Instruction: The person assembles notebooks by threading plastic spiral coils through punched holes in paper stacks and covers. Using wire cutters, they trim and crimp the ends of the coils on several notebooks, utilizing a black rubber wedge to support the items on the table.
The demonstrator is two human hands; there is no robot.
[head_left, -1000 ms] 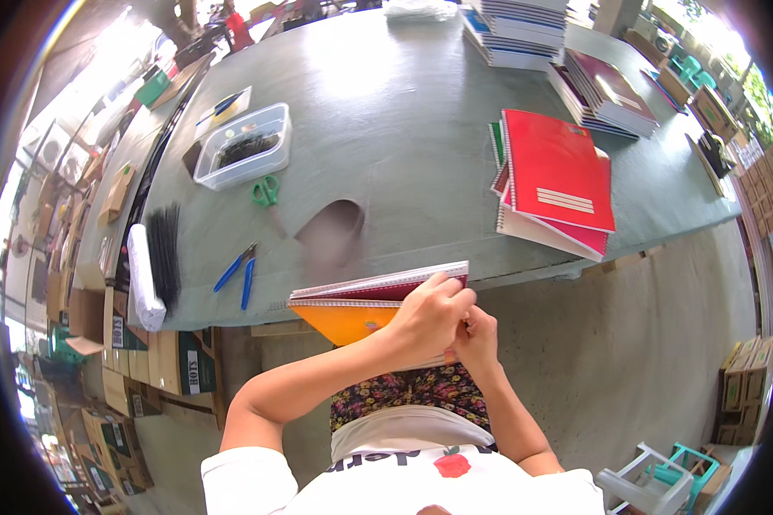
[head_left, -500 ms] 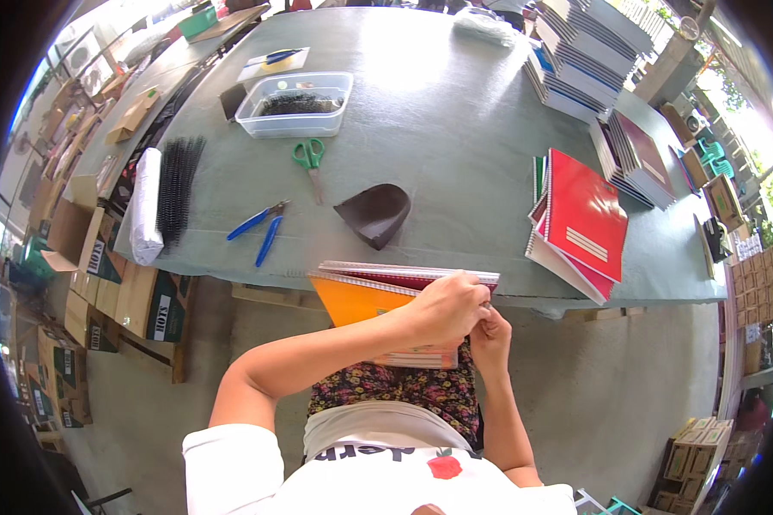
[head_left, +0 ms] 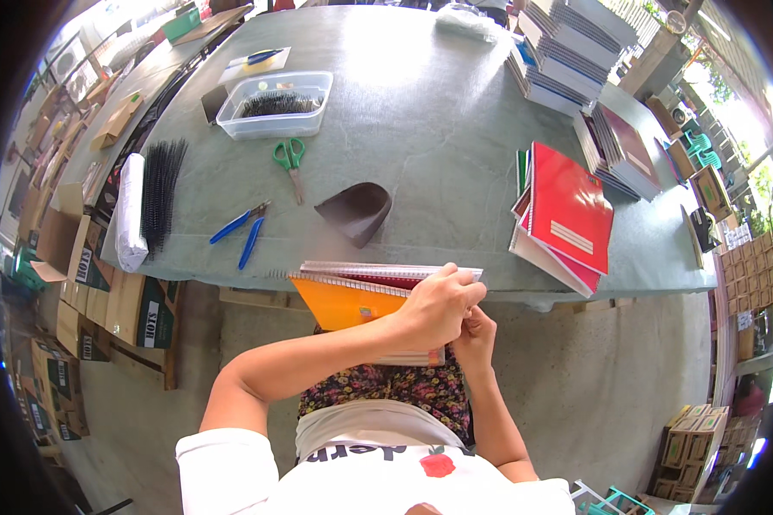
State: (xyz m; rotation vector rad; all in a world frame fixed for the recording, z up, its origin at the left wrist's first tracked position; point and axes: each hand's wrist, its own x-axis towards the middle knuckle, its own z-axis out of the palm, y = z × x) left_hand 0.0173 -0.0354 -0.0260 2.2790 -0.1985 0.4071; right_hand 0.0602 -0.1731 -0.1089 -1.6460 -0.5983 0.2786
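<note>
An orange spiral notebook (head_left: 339, 302) is against the table's front edge in front of my body, its coil edge uppermost. Behind it stands a dark red notebook (head_left: 378, 282) with a pale coil along its top. My left hand (head_left: 442, 305) reaches across the orange cover and is closed at the right end of the coil edge. Just below it, my right hand (head_left: 475, 336) pinches the same corner, its fingertips meeting those of the left. What exactly lies between the fingertips is hidden. Other pages and covers show below my left forearm.
On the table (head_left: 438, 189) lie blue-handled cutters (head_left: 242, 233), green scissors (head_left: 291, 163), a dark curved scoop-like piece (head_left: 358, 213), black coils (head_left: 161, 193) beside a white wrapped roll (head_left: 131, 210) and a plastic tub (head_left: 275, 127). Red notebooks (head_left: 571, 206) and tall book stacks (head_left: 567, 60) stand right.
The whole view has shifted slightly, so the table and its things sit a little further left. Both hands stay closed at the notebook's right corner, with only small finger movement.
</note>
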